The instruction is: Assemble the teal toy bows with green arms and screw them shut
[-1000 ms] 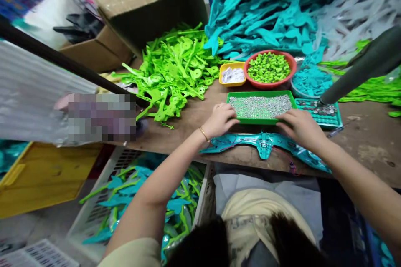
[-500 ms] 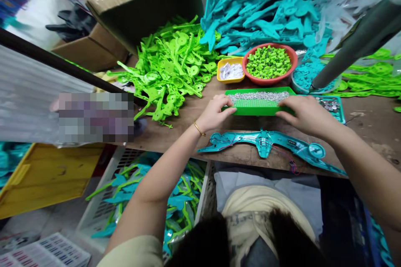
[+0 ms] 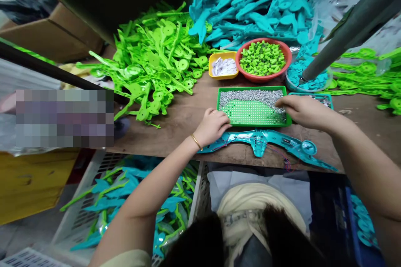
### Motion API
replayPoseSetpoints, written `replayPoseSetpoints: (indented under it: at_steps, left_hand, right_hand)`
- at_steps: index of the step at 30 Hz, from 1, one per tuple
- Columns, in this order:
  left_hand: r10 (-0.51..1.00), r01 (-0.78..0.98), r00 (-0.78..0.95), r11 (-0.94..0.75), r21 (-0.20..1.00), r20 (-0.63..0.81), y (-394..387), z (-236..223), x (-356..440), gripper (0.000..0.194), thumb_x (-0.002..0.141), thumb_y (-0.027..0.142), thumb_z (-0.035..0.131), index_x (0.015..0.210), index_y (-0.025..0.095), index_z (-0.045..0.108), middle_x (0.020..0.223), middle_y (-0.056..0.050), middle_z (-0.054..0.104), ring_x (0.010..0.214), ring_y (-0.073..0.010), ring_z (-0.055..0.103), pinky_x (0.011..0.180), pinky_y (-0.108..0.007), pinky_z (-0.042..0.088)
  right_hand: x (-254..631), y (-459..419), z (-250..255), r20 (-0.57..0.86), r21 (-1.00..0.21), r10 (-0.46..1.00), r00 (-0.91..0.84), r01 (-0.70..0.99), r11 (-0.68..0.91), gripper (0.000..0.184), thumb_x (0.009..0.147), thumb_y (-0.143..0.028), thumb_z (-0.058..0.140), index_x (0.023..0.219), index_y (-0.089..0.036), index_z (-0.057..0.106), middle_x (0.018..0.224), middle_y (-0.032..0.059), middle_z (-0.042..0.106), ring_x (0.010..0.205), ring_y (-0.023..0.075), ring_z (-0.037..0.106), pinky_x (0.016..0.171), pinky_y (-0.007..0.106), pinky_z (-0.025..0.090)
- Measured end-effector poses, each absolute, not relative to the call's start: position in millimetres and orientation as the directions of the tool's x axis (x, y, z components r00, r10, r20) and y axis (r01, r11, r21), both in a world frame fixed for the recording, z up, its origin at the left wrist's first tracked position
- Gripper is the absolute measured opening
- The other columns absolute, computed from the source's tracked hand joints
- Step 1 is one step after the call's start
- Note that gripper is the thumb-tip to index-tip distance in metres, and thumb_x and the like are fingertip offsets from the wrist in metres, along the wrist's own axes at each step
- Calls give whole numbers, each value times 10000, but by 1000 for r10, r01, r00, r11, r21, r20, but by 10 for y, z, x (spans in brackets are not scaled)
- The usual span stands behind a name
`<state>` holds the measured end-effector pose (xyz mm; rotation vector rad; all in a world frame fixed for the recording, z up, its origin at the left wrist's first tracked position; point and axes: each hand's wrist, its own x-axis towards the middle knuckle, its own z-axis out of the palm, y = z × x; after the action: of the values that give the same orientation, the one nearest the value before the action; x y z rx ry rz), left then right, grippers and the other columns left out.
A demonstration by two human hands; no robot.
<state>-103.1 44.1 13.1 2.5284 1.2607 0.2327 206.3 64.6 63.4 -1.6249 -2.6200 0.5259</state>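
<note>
A green perforated tray [image 3: 250, 124] lies flat on the bench, with small silvery screws [image 3: 244, 95] heaped along its back and right side. My left hand [image 3: 214, 126] grips the tray's front left corner with curled fingers. My right hand [image 3: 302, 110] reaches over the right rim, its fingers pinched together at the screws; whether anything is between the fingertips is too small to tell. In front of the tray lies a long turquoise plastic shell [image 3: 258, 144], hollow side up, with thin red and blue wires.
Behind the tray stand a yellow dish [image 3: 223, 76] of white pieces, a red bowl [image 3: 265, 78] of green pieces and a clear tub of turquoise parts [image 3: 308, 77]. Green parts [image 3: 159, 62] and turquoise parts [image 3: 257, 8] are piled behind. A dark pole [image 3: 347, 35] slants down at right.
The tray has gone from tipped up between both hands to flat, and its screws spread wider. My right hand has left the rim for the screws; my left has slid down to the front corner.
</note>
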Motion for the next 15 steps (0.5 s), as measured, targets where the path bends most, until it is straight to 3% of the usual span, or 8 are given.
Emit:
replayPoseSetpoints:
  at_steps: [3, 5, 9, 13, 15]
  left_hand:
    - [796, 748, 605, -571, 339, 7, 439, 88, -1039, 175, 949, 290, 521, 841, 211, 635, 870, -32, 659, 916, -206, 582, 1031, -438, 305]
    - [793, 738, 609, -570, 362, 7, 444, 74, -1041, 180, 948, 302, 521, 842, 216, 639, 864, -28, 660, 911, -205, 585, 1031, -441, 308]
    - [766, 722, 643, -600, 344, -15, 449, 72, -1027, 218, 951, 325, 520, 808, 210, 637, 829, -30, 651, 896, -210, 581, 1036, -454, 304]
    - [769, 737, 638, -598, 316, -32, 445, 114, -1011, 217, 950, 332, 526, 817, 198, 632, 833, -52, 647, 893, -227, 575, 947, -424, 367]
    - [780, 735, 626, -584, 346, -13, 459, 167, -1017, 226, 954, 339, 517, 821, 196, 630, 826, -57, 647, 880, -230, 576, 886, -400, 396]
  right_hand:
    - [1991, 667, 579, -407, -159, 767, -495, 866, 475, 309, 753, -117, 409, 798, -239, 690, 757, 11, 718, 726, 183, 626, 874, 398, 435]
    - [1947, 710, 540, -494, -92, 731, -470, 865, 494, 282, 698, -84, 431, 718, -231, 671, 689, 7, 694, 698, 183, 612, 974, 471, 371]
    - [1936, 827, 552, -419, -67, 802, -427, 895, 442, 306, 672, -90, 446, 761, -238, 699, 707, 17, 704, 761, 209, 628, 1063, 549, 275]
    - [1954, 822, 579, -535, -119, 708, -461, 871, 478, 280, 687, -90, 441, 695, -233, 682, 652, 7, 682, 711, 190, 618, 1070, 532, 275]
    - [1975, 776, 562, -508, -102, 729, -459, 872, 478, 280, 712, -91, 427, 699, -224, 673, 695, 14, 695, 741, 191, 627, 1066, 523, 288]
